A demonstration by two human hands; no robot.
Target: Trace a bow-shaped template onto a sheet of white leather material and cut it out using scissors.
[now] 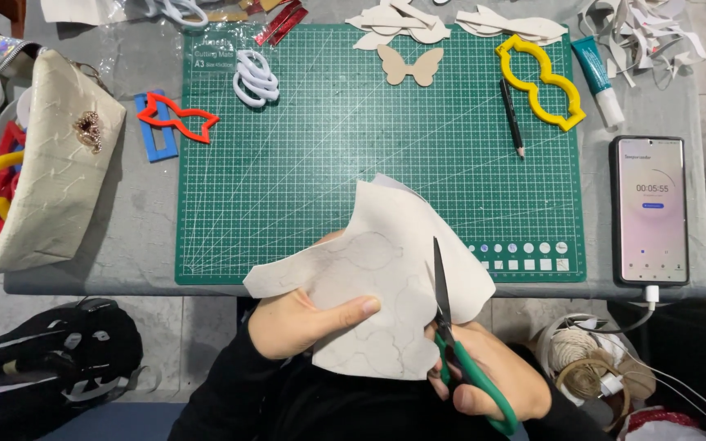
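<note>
— Scissors (459, 343) are gripped in the right hand (492, 384), low in view; how are the blades set?

— They are pointed up and away from the body, slightly parted, and laid over the right part of the sheet (377, 278).

— And the sheet?

— It is pinched by the left hand (304, 322), thumb on top, and held above the near edge of the mat (288, 180). Pencilled outlines are seen on it. It lies just left of the blades, so both hands are touching or nearly touching it.
</note>
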